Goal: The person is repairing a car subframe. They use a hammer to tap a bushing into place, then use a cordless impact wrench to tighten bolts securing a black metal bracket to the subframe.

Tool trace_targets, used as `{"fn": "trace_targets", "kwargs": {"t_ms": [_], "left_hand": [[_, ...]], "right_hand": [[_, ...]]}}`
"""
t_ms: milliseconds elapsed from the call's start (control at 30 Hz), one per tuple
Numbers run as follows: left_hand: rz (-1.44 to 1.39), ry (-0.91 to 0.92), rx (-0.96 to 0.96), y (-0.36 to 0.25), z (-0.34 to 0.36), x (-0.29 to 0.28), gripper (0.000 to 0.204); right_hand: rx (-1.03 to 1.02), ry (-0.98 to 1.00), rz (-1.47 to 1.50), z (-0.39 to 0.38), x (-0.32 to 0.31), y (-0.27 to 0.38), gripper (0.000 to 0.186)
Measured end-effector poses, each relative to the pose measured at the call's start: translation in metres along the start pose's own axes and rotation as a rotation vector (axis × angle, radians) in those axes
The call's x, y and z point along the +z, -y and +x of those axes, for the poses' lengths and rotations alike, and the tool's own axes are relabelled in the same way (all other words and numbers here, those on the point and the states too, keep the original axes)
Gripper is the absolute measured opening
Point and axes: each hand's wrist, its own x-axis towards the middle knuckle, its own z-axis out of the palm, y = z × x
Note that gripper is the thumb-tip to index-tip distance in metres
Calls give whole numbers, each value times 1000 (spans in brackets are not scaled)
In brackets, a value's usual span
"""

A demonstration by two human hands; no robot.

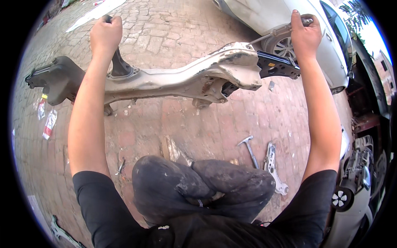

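Observation:
A large silver-grey car subframe lies across the paving in front of me, with rust and chipped spots on its right part. My left hand is closed around the top of a dark upright bracket that rises from the subframe's left part. My right hand is closed, thumb up, on the thick end of a long metal rod tool. The rod's thin end slopes down to the top of the subframe's right end. Whether its tip enters a hole there cannot be made out.
Near my knees lie a hammer, a metal control arm and a wooden block. A small tool is at the left, beyond it plastic wrappers. A white car stands behind the subframe's right end.

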Motion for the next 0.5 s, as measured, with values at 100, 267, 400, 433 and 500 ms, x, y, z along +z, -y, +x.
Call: {"fn": "trace_targets", "kwargs": {"t_ms": [100, 267, 400, 433, 500], "left_hand": [[-67, 6, -36, -9, -6, -2, 40], [-75, 2, -30, -2, -2, 3, 39], [-54, -10, -16, 2, -1, 0, 38], [-81, -4, -17, 1, -3, 2, 38], [-122, 0, -16, 1, -4, 2, 37]], "right_hand": [[-13, 59, -163, 7, 9, 6, 39], [-81, 93, -260, 7, 19, 9, 40], [97, 156, -62, 15, 37, 5, 36], [203, 177, 45, 18, 40, 4, 35], [452, 160, 351, 24, 59, -14, 24]]}}
